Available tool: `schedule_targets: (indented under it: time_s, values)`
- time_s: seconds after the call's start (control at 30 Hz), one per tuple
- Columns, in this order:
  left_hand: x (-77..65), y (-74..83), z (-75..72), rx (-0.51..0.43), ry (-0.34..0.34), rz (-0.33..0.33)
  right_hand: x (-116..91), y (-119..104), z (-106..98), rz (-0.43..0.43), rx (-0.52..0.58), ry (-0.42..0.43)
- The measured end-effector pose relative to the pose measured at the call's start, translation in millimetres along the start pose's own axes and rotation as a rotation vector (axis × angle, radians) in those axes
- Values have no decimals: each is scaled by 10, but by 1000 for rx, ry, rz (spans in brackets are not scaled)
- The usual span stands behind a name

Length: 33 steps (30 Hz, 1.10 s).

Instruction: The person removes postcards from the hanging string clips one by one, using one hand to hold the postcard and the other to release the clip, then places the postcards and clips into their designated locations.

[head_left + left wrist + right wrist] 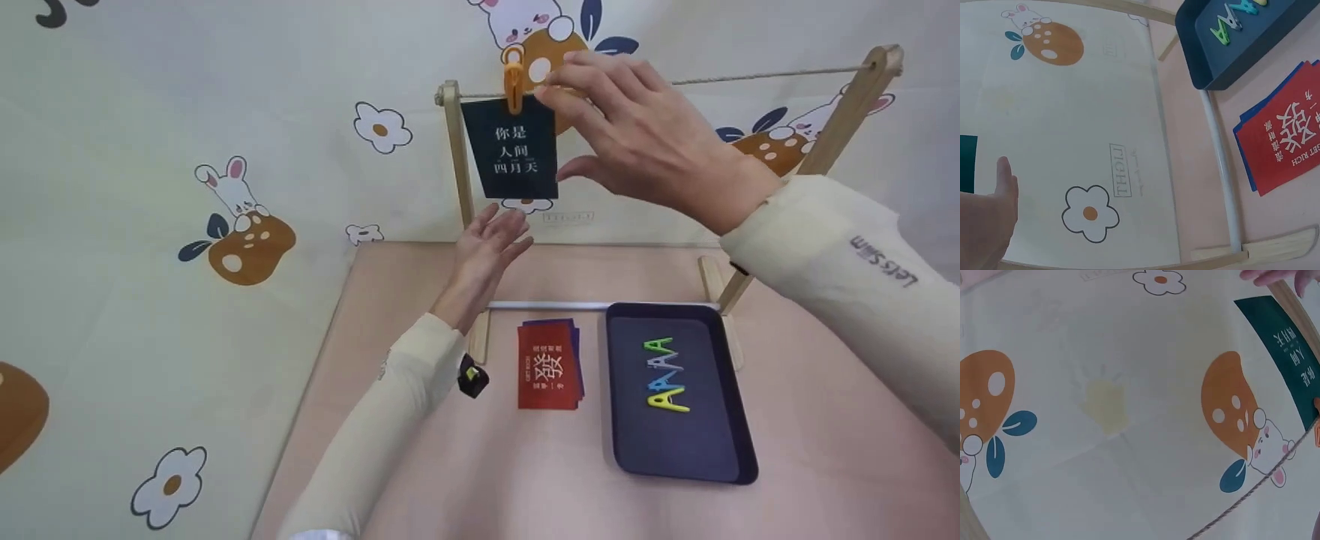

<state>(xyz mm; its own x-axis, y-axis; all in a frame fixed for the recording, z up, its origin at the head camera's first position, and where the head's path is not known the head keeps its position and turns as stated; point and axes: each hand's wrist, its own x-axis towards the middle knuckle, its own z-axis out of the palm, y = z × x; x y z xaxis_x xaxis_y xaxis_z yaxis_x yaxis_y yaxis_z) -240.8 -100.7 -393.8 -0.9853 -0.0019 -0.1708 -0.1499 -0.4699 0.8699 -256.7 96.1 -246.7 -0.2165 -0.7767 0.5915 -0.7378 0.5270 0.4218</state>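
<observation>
A dark green card (517, 169) with white Chinese characters hangs from a rope (765, 74), held at its top by an orange clothespin (514, 79). My right hand (637, 135) is at the card's upper right, index fingertip by the top corner, thumb spread apart below; nothing shows between them. Just under the card's lower edge, my left hand (487, 255) is raised palm up with loosely spread fingers, holding nothing. In the left wrist view, part of the left hand (988, 225) overlaps the green card (967, 163). The right wrist view shows the card (1289, 349) along the rope.
Wooden posts (847, 112) carry the rope, with a white bar (547, 305) low between them. On the pink table, a stack of red and blue cards (550, 367) lies left of a dark tray (675, 450). Several coloured clothespins (667, 401) line up inside the tray.
</observation>
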Motion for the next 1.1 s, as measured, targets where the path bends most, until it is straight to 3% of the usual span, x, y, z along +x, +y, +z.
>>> schedule_targets:
  time_s: [0.27, 0.4, 0.53, 0.67, 0.9, 1.1]
  values:
    - [87, -9, 85, -72, 36, 89, 278, 82, 86, 165, 53, -49]
    - [87, -2, 114, -140, 88, 135, 398, 79, 116, 330, 150, -136]
    - [71, -26, 124, -179, 110, 140, 512, 52, 119, 507, 262, -262]
    - [39, -46, 141, -206, 131, 141, 627, 11, 108, 650, 376, -331]
    - [22, -77, 184, -220, 176, 132, 698, -7, 107, 811, 508, -350]
    - [-17, -118, 199, -210, 180, 145, 694, -5, 80, 852, 600, -316]
